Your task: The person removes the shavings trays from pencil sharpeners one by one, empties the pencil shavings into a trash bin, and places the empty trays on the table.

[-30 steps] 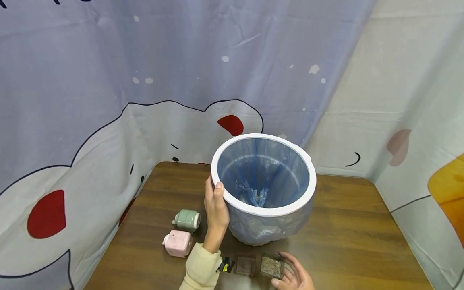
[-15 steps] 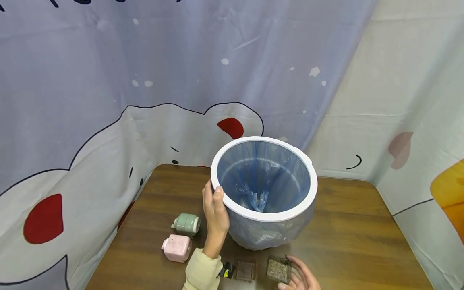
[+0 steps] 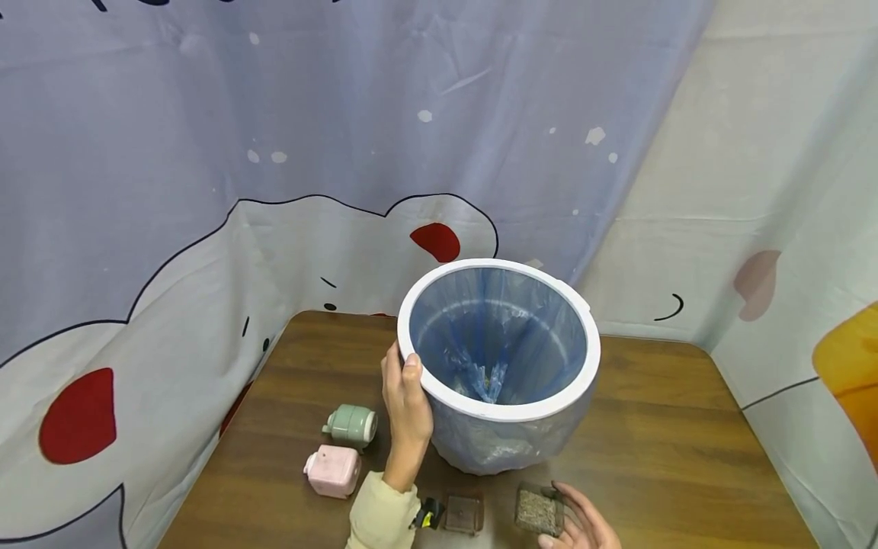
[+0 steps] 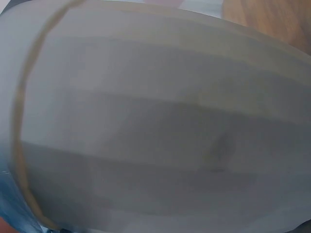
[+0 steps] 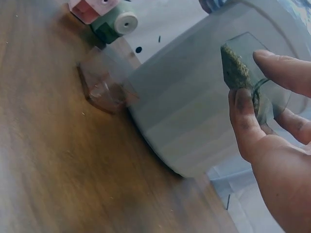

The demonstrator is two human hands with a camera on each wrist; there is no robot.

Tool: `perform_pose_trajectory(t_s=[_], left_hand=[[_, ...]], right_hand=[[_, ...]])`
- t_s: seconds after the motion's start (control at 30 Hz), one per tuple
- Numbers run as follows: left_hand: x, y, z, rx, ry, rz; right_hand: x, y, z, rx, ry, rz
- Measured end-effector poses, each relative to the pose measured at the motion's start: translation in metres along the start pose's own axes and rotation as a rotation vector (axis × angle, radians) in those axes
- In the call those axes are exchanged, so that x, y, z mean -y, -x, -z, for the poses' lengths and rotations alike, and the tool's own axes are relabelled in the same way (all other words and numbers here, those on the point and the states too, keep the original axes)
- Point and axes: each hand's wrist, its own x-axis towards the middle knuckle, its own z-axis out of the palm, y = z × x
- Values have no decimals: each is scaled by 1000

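Observation:
A round trash can [image 3: 511, 412] with a white rim and a bluish translucent liner stands on the table. My left hand [image 3: 409, 400] grips its left side, the thumb on the rim and the fingers along the outside. In the left wrist view the can's grey wall [image 4: 155, 131] fills nearly everything, and the hand is out of sight. My right hand [image 3: 583, 522] holds a small clear box [image 3: 539, 509] with dry, straw-coloured bits in it. In the right wrist view the box [image 5: 236, 65] is tilted between thumb and fingers, near the can's wall.
A brown transparent box [image 3: 464, 513] sits on the table [image 3: 672, 457] in front of the can. Further left lie a green container [image 3: 351, 425] and a pink container [image 3: 332, 470], both small. A printed curtain [image 3: 329, 114] hangs behind the table.
My right hand has moved a little to the right with the small clear box. The left hand stays on the trash can; the view has shifted slightly.

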Motion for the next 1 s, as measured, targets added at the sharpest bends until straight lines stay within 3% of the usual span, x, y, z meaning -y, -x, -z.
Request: perform_pose_trajectory(t_s=[0.3,0.47,1.0], left_hand=[[1,-1,1,-11,15,-15],[1,0,-1,-3,12,-16],[2,0,-1,-12,12,-10]], right_hand=[[10,1,9,11,6,30],[11,1,11,31,18,86],[26,3,14,16,60,110]])
